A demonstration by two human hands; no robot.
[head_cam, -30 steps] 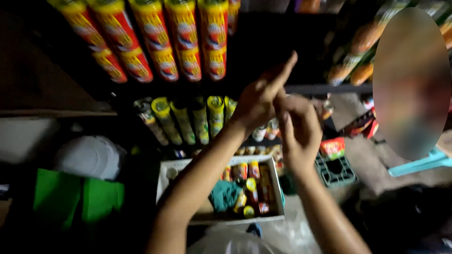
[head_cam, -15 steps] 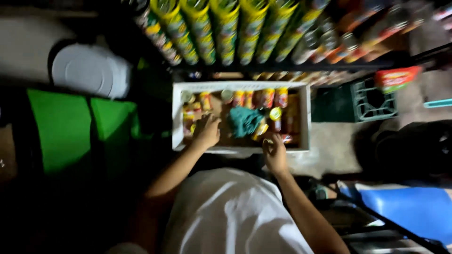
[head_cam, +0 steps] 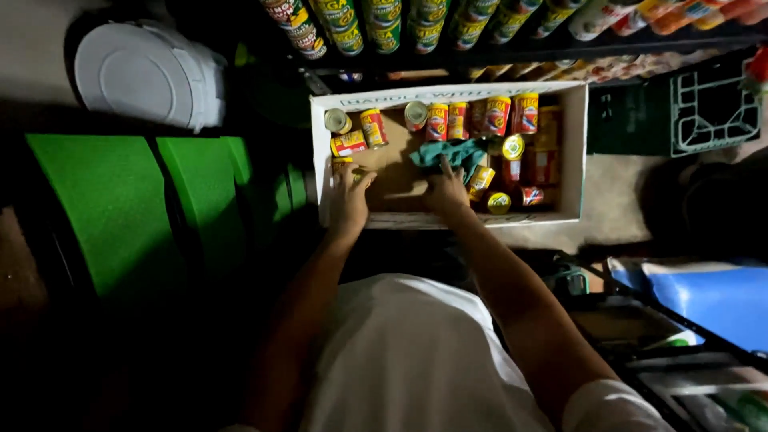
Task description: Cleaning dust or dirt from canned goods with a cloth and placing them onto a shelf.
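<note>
The white cardboard box (head_cam: pixel 572 152) sits on the floor under the shelf (head_cam: pixel 560 50) of cans. Inside it, small red and yellow cans (head_cam: pixel 480 118) stand and lie loose. The right hand (head_cam: pixel 445 190) rests open on a teal cloth (head_cam: pixel 452 154). The left hand (head_cam: pixel 350 198) curls over a can by the box's left wall; how tight, I cannot tell. A bumped can might roll and tip others.
</note>
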